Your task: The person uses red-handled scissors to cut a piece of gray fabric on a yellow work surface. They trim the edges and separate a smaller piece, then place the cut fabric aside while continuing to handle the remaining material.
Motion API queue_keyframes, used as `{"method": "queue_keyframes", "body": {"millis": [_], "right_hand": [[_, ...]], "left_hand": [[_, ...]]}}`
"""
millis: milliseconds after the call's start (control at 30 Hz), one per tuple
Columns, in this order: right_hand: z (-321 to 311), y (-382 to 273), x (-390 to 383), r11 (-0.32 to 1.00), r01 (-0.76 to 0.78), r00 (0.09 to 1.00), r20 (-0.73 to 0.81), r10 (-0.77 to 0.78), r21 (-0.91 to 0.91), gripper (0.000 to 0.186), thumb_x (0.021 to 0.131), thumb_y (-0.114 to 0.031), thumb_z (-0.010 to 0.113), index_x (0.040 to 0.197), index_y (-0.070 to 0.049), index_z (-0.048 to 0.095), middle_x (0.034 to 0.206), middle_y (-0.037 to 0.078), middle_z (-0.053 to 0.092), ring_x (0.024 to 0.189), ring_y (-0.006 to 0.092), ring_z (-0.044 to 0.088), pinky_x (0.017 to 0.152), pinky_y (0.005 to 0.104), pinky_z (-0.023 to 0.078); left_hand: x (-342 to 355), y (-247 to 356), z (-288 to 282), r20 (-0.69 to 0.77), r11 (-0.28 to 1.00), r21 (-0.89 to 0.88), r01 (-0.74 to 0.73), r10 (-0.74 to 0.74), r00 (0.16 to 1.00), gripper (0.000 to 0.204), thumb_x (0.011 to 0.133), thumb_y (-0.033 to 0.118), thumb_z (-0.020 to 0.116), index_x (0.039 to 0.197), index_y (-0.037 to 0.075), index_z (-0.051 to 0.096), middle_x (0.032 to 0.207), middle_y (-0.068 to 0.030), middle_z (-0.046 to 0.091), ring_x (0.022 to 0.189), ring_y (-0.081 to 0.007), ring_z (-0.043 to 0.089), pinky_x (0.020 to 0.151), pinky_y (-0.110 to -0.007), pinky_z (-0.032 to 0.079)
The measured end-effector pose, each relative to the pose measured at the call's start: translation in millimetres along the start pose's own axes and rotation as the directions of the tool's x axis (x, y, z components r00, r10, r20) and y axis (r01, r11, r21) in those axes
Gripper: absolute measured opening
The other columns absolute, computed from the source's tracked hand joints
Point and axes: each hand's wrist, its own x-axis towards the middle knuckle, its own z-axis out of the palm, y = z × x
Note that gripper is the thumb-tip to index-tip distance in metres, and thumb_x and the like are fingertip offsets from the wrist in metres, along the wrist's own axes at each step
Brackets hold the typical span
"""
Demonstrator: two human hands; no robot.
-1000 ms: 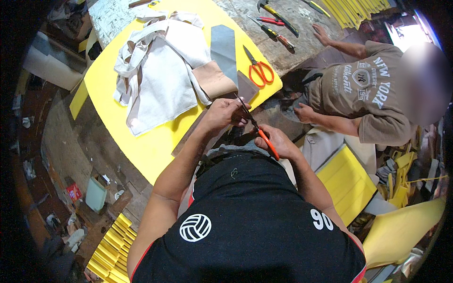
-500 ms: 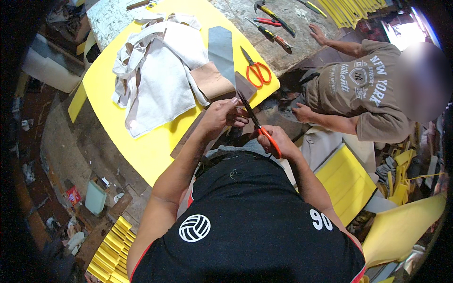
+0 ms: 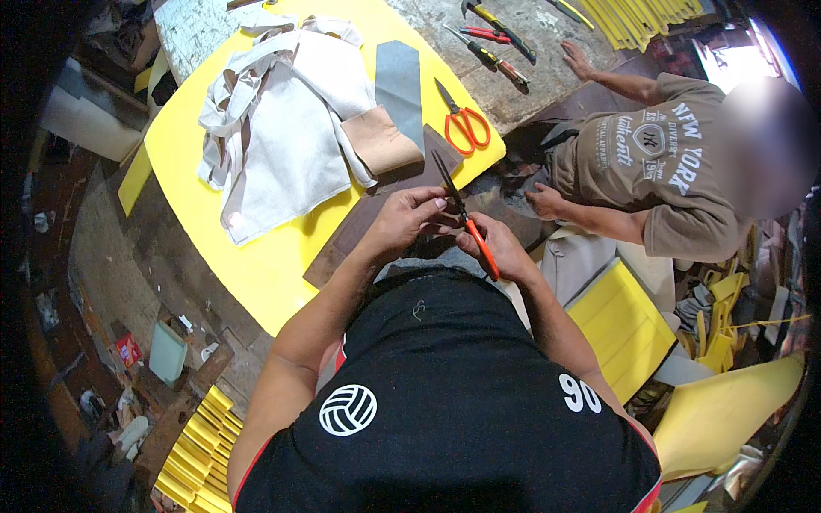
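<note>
My right hand (image 3: pixel 492 252) grips red-handled scissors (image 3: pixel 479 244) with the blades pointing up. My left hand (image 3: pixel 415 214) is closed beside the blades; whatever its fingers hold is too small to make out. Just past my hands, a dark brown strip (image 3: pixel 333 256) lies on a yellow sheet (image 3: pixel 197 239). On that sheet are pale fabric pieces (image 3: pixel 282 145) with straps, a tan piece (image 3: pixel 382 141), a grey piece (image 3: pixel 398 90) and a second red-handled pair of scissors (image 3: pixel 466 128).
A co-worker (image 3: pixel 633 171) is at the right, one hand on the worn table (image 3: pixel 547 90), where several hand tools (image 3: pixel 509 51) lie. Yellow and pale sheets (image 3: pixel 616 325) are at lower right; yellow strips (image 3: pixel 192 445) are at lower left, beside scattered scraps (image 3: pixel 128 427).
The scissors in my right hand have tilted more upright. My left fingers sit slightly lower, with the blade tips now above them. The view has shifted slightly.
</note>
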Motion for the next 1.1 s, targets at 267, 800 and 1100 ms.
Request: {"method": "queue_keyframes", "body": {"millis": [267, 800, 1100], "right_hand": [[-4, 2, 7, 0.975, -0.028, 0.995, 0.085, 0.048, -0.22, 0.071, 0.082, -0.061, 0.065, 0.117, 0.0, 0.058, 0.101, 0.017, 0.064, 0.094, 0.0249, 0.061, 0.085, 0.0349, 0.047], [-8, -1, 13, 0.984, -0.021, 0.989, 0.138, 0.046, -0.178, 0.064, 0.085, -0.055, 0.066, 0.114, 0.001, 0.058, 0.096, 0.016, 0.064, 0.09, 0.0244, 0.061, 0.083, 0.0364, 0.048], [-2, -2, 14, 0.993, -0.014, 0.997, 0.08, 0.024, -0.119, 0.06, 0.078, -0.052, 0.071, 0.101, 0.002, 0.061, 0.091, 0.02, 0.065, 0.087, 0.031, 0.064, 0.079, 0.0408, 0.048]], "left_hand": [[14, 7, -12, -0.085, 0.998, -0.03, -0.057, 0.055, 0.995, 0.03, 0.098, 0.022, 0.056, 0.122, 0.003, 0.06, 0.1, -0.0073, 0.067, 0.088, -0.0139, 0.065, 0.078, -0.029, 0.053], [11, 18, -12, -0.078, 0.994, 0.009, -0.113, 0.113, 0.991, 0.038, 0.093, 0.018, 0.064, 0.126, 0.004, 0.05, 0.106, -0.0067, 0.062, 0.098, -0.0151, 0.062, 0.081, -0.029, 0.054], [9, 22, -15, -0.094, 0.99, 0.064, -0.123, 0.129, 0.987, 0.034, 0.093, 0.022, 0.064, 0.119, 0.003, 0.054, 0.101, -0.006, 0.062, 0.093, -0.0127, 0.062, 0.079, -0.027, 0.056]]}}
